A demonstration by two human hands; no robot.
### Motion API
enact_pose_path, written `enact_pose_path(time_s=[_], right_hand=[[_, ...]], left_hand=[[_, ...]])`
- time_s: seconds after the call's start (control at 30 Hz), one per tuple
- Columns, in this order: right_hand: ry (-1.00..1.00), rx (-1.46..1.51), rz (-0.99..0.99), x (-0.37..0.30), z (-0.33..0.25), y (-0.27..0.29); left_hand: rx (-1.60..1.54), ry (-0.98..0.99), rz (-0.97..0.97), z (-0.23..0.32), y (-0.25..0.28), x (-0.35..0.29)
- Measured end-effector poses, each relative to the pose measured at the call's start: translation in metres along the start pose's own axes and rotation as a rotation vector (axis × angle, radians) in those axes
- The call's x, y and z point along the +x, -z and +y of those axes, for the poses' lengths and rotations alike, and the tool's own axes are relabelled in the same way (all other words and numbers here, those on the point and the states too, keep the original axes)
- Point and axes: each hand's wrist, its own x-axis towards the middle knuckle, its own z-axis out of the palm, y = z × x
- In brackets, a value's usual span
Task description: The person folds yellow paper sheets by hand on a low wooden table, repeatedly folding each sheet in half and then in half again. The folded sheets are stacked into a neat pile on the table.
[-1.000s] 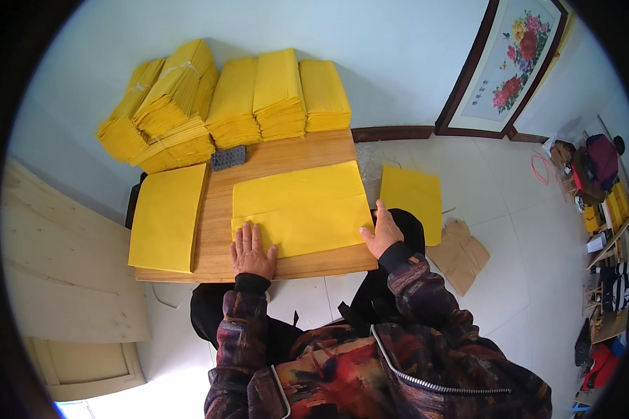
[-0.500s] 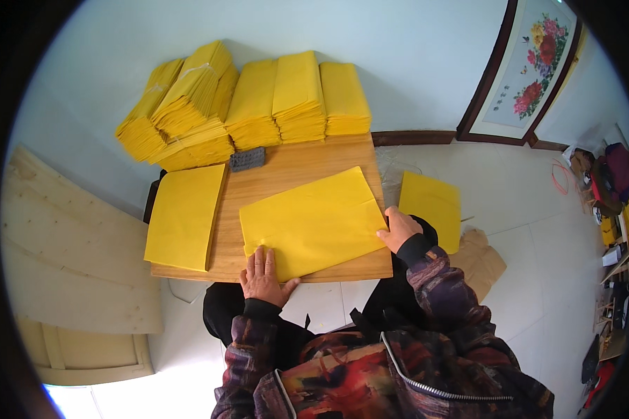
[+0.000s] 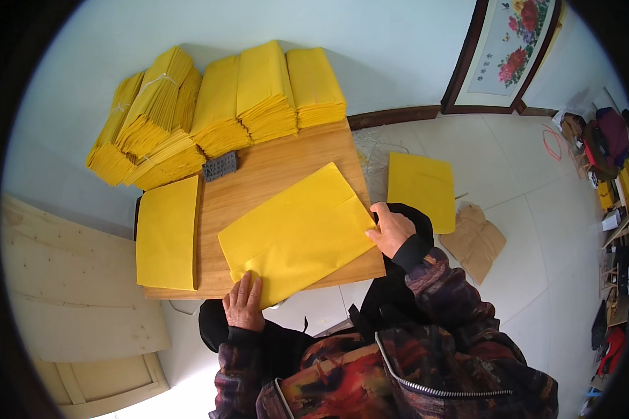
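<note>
yellow sheet (image 3: 297, 234) lies aslant on the table (image 3: 286, 150), near corner past its front edge. left hand (image 3: 244, 307) fingers overlap its left end, right hand (image 3: 395, 232) meets its right corner; we can't tell if either grips. step looks like positioning; next calls for even control at both ends. we see no label on it; wall picture (image 3: 493, 73) bears tiny unreadable writing.

A framed flower picture (image 3: 500, 59) is against the wall (image 3: 391, 63) and a red loop (image 3: 546, 144) lies on the floor (image 3: 538, 265).
</note>
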Motion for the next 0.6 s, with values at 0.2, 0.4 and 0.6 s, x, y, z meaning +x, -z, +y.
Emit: enact_pose_path(time_s=[0.2,0.4,0.6], right_hand=[[0.265,-0.212,-0.091,0.061,0.003,0.006],[0.454,-0.231,-0.297,0.146,-0.021,0.003],[0.554,-0.248,-0.218,0.197,-0.078,-0.033]], left_hand=[[-0.019,-0.137,0.147,0.017,0.005,-0.002],[-0.147,-0.245,0.134,0.057,0.014,-0.001],[-0.262,-0.258,0.061,0.109,0.008,0.037]])
